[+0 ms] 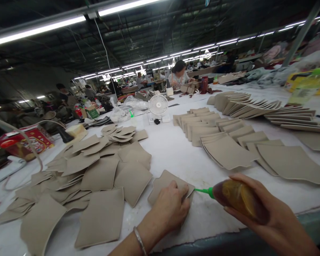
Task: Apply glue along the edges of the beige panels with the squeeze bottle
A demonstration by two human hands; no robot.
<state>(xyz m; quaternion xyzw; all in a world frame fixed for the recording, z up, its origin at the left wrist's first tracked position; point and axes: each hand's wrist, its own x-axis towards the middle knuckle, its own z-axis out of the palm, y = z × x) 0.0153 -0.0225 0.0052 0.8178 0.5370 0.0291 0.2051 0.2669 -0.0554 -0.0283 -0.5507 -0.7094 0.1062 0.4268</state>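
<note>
My right hand (pixel 269 209) is wrapped round a glue bottle (pixel 240 200) of amber liquid, tilted on its side. Its thin green nozzle points left and reaches the right corner of a beige leather-like piece (pixel 164 181). With curled fingers, my left hand (pixel 170 206) grips that piece near the same corner and holds it against the table; its fingertips are partly hidden. Left of it lies a loose, overlapping pile of similar beige pieces (pixel 100 209). To the right, more beige pieces (pixel 226 149) are fanned out in overlapping rows.
A small white fan (pixel 158 105) stands further back on the white-covered table (pixel 170 142). A red box (pixel 26 140) sits at the left, and a green-capped bottle (pixel 308 87) at the far right. Across the table, another person (pixel 178 76) sits among materials.
</note>
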